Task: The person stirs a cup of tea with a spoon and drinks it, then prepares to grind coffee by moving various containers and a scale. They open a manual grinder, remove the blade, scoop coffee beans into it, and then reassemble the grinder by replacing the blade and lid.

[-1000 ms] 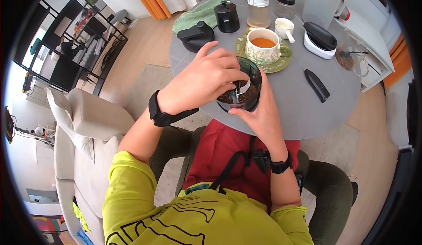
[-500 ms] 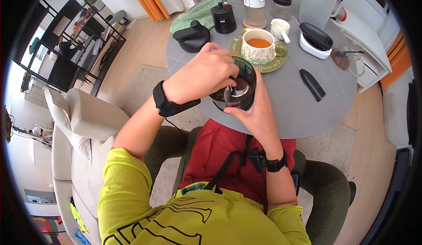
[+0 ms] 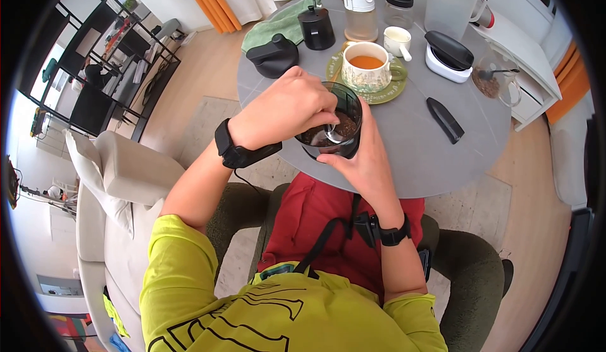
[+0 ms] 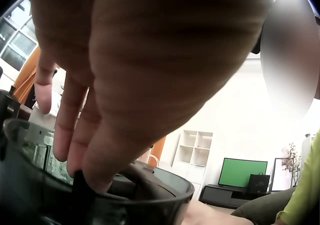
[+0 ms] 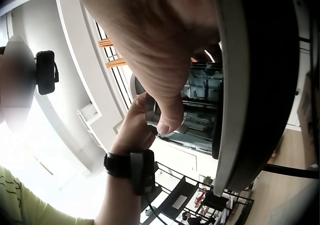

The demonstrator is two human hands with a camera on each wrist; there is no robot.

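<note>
A dark see-through cup [image 3: 351, 103] holding dark brown crumbs [image 3: 346, 126] stands at the table's near edge. My right hand [image 3: 366, 156] holds its side, thumb on the near wall and fingers round the far side; in the right wrist view the thumb lies along the cup [image 5: 200, 130]. From above, my left hand [image 3: 287, 109] reaches over the rim. Its fingertips pinch a dark stem [image 4: 84, 190] in the left wrist view. A shiny curved metal piece [image 3: 332, 135] shows beneath them, down among the crumbs. The lower end of the stem is hidden.
Behind the cup a mug of orange-brown liquid [image 3: 366, 68] stands on a green saucer [image 3: 394, 93]. Left of it are a black lid-like piece [image 3: 273, 58] and a black pot [image 3: 315, 29]. To the right lie a black slim tool [image 3: 445, 121] and a glass cup with a spoon [image 3: 495, 81].
My left hand has turned, its index finger now drawn in over the cup. The metal piece has shifted among the crumbs. My right hand keeps its hold.
</note>
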